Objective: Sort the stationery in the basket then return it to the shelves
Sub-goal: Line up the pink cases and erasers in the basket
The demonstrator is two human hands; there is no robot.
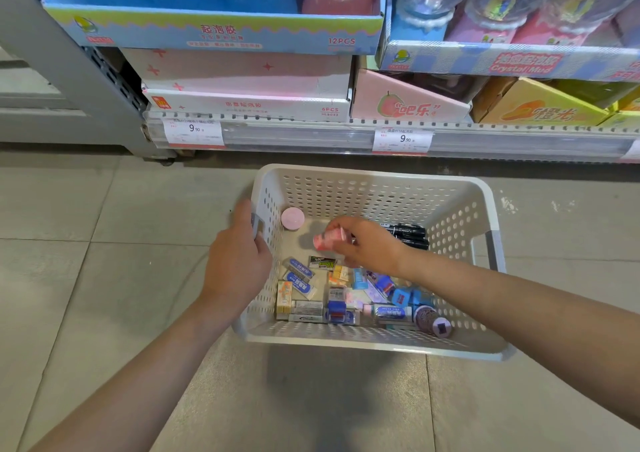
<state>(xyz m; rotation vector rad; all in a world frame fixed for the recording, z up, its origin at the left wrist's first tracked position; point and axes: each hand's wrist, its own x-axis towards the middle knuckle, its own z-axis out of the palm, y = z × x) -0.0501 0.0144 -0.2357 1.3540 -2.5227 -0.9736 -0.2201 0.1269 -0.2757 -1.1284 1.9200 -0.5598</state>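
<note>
One white basket [374,188]. Two price tags: 10 o'clock [194,133], 1 o'clock [402,140]. Two black markers [408,235], one pink round lid [293,218], one purple roll [434,322]. Small boxes at 6 o'clock: too jumbled to count.

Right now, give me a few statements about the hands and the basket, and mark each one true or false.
1. The left hand grips the basket by its left rim. True.
2. The right hand is empty. False: it holds a small pink item over the basket.
3. The basket stands on a shelf. False: it stands on the tiled floor in front of the shelves.
4. Black markers lie in the basket beyond the right hand. True.
5. A round pink lid lies in the far left corner. True.
</note>
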